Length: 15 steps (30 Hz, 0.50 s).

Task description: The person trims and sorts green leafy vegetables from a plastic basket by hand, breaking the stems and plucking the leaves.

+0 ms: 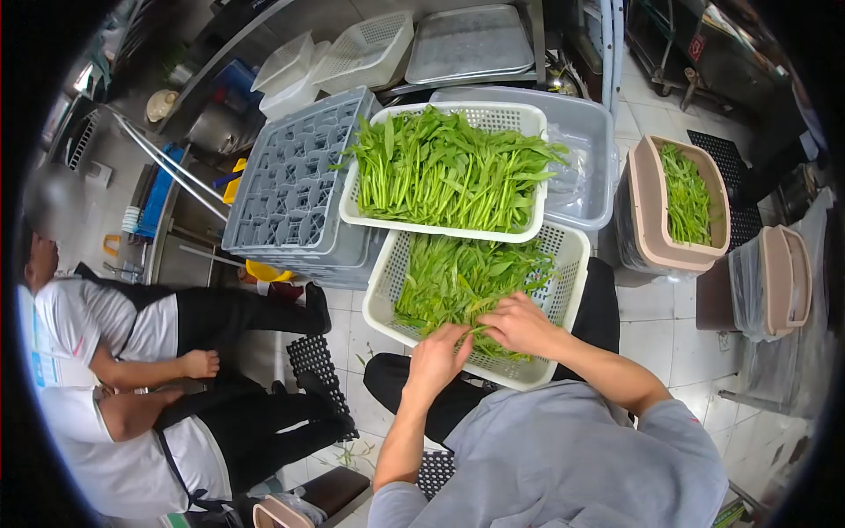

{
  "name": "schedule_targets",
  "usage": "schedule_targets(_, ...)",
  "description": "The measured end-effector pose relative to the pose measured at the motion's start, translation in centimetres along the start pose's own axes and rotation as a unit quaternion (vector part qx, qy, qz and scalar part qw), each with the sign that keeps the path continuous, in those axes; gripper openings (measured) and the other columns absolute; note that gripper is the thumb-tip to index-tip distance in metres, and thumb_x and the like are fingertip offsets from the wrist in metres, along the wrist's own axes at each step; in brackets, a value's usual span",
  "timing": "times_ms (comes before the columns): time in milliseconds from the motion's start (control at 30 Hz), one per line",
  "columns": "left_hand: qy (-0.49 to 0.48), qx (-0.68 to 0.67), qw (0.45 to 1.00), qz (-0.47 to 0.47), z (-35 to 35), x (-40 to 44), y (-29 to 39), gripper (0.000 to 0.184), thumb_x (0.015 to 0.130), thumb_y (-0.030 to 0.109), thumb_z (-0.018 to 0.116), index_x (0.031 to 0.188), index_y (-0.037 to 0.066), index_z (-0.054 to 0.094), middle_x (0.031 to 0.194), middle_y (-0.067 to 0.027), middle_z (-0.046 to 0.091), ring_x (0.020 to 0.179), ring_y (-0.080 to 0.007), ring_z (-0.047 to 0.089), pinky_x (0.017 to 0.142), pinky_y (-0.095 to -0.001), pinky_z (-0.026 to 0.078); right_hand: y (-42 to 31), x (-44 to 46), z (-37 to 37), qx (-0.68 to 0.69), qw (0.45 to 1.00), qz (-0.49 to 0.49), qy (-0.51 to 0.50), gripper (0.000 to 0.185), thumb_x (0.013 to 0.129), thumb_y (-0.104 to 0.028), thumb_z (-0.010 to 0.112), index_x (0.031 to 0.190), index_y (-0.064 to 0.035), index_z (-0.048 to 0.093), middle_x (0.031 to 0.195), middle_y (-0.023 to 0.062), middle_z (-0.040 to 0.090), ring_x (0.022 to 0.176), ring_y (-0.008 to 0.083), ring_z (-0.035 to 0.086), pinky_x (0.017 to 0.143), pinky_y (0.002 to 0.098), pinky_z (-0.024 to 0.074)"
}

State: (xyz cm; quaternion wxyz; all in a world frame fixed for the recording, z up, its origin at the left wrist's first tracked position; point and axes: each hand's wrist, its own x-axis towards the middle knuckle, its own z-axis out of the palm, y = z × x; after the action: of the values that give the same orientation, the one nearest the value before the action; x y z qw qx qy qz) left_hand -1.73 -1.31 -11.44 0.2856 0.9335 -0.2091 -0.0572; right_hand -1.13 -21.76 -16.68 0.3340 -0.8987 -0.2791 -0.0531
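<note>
Both hands are over the near white plastic basket (572, 290), which holds loose leafy green vegetables (458, 277) with long stems. My left hand (438, 356) is at the basket's front, its fingers closed on a green stem. Just right of it, my right hand (519, 326) pinches the same stem, with the fingertips of the two hands close together. Behind, a second white basket (444, 231) rests partly over the near one. Long green stems with leaves (449, 172) lie side by side in it, heaped up to the rim.
Grey glass racks (290, 176) are stacked at the left, and a grey tub (585, 167) stands behind the baskets. A beige-rimmed bin (651, 211) with greens is at the right, near another bin (783, 282). Two people in white shirts (132, 326) sit at the left.
</note>
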Motion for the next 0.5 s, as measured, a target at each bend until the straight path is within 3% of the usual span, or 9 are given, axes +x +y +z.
schedule_targets(167,0.007,0.032,0.999,0.033,1.2,0.2,0.5,0.013,0.085,0.015,0.066,0.094,0.007,0.067,0.085,-0.0114,0.064,0.075,-0.0348,0.064,0.064,-0.0432,0.052,-0.4,-0.3,0.4,0.002,1.0,-0.016,-0.023,0.015,0.084,-0.024,0.064,0.084,-0.009,0.067,0.081,0.0052,0.067,0.084,0.0237,0.062,0.079,0.0374,0.0424)
schedule_targets(333,0.004,0.046,0.998,0.044,1.5,0.3,0.7,0.011,0.083,0.016,0.068,0.089,0.007,0.067,0.08,-0.0113,0.062,0.071,-0.0337,0.063,0.061,-0.0429,0.051,-0.2,-0.4,0.5,0.014,0.999,-0.027,-0.027,0.013,0.077,-0.021,0.064,0.072,-0.0095,0.066,0.074,0.0051,0.066,0.079,0.024,0.062,0.075,0.038,0.0436)
schedule_targets(500,0.041,0.014,0.998,0.05,2.6,0.8,0.7,0.008,0.082,0.012,0.067,0.085,0.005,0.066,0.079,-0.0122,0.063,0.068,-0.0338,0.062,0.061,-0.0428,0.05,0.3,-0.8,0.8,0.024,0.998,-0.047,0.039,0.01,0.075,-0.019,0.064,0.07,-0.0103,0.066,0.073,0.0036,0.065,0.075,0.0227,0.061,0.073,0.0366,0.0438)
